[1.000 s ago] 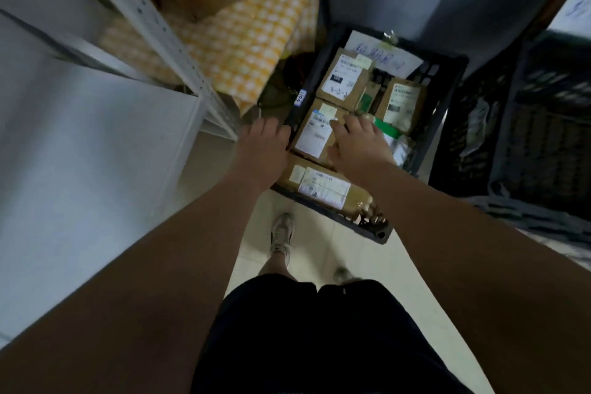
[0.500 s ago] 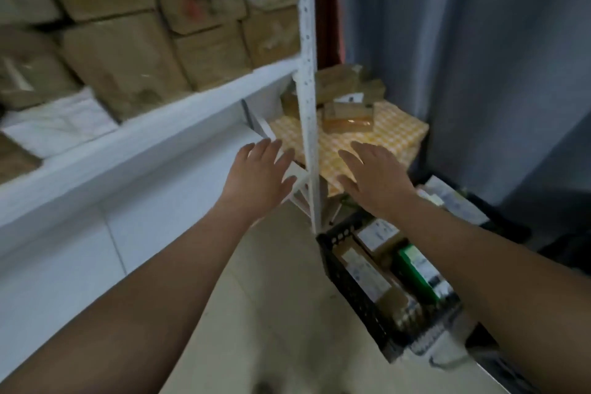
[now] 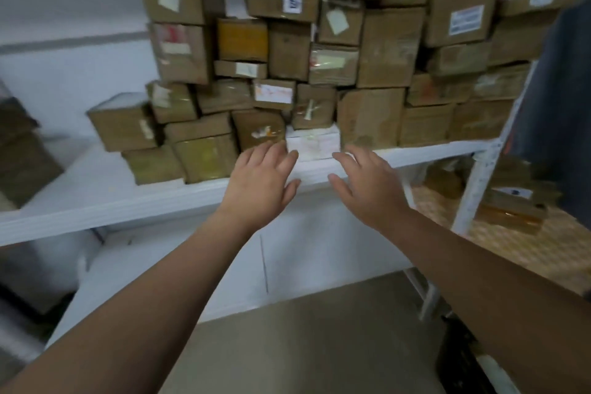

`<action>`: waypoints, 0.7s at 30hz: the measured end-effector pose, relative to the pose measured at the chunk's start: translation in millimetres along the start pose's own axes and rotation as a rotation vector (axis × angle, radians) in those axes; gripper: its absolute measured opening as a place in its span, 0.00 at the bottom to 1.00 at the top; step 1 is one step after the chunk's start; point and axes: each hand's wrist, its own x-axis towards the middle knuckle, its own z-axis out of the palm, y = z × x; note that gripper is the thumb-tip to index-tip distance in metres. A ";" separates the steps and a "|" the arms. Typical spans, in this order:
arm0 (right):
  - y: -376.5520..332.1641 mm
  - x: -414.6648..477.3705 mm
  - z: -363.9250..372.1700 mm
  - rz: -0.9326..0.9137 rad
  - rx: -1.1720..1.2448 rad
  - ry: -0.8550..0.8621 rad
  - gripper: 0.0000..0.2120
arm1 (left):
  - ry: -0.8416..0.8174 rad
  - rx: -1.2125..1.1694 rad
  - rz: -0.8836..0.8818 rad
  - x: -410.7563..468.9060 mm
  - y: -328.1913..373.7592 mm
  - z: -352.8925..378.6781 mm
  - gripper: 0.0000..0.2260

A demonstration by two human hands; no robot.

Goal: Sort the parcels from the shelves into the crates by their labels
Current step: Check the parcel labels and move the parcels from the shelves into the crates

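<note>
- The white shelf [image 3: 80, 198] ran across the whole view at chest height; its front edge sloped up from left to right.
- The brown parcels [image 3: 390, 48] stood stacked on it in several uneven rows, filling the middle and right of the board; many bore pale labels, too blurred to read.
- The floor [image 3: 303, 349] lay bare and beige below, between the two forearms.
- A grey curtain [image 3: 563, 89] hung at the far right, behind the shelf's white upright post [image 3: 473, 195].
- A yellow checked cloth [image 3: 543, 249] covered a lower surface to the right of the post; a small pile of parcels [image 3: 511, 205] sat on it.
- A dark crate [image 3: 460, 358] showed only as a corner at the lower right, on the floor; its contents could not be made out.
- The left hand [image 3: 260, 184] was stretched flat toward the bottom row, fingers straight and slightly spread, gripping nothing; its fingertips lay at the left edge of the white parcel [image 3: 312, 145], though contact could not be told.
- The right hand [image 3: 367, 189] was likewise spread wide and held nothing; its fingers reached just to the right of that parcel.
- The white parcel sat on the shelf's front edge in the bottom row, between the two hands, with brown boxes on both sides and above it.
</note>
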 end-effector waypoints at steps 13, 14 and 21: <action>-250.9 70.0 70.7 -0.123 0.314 0.014 0.21 | 0.015 0.100 -0.266 -140.1 -216.2 -61.5 0.20; -260.0 73.8 74.8 -0.124 0.325 0.012 0.21 | 0.003 0.089 -0.282 -146.5 -225.0 -60.6 0.20; -291.5 104.9 101.9 -0.126 0.353 0.044 0.23 | -0.040 0.015 -0.276 -154.5 -275.3 -32.8 0.22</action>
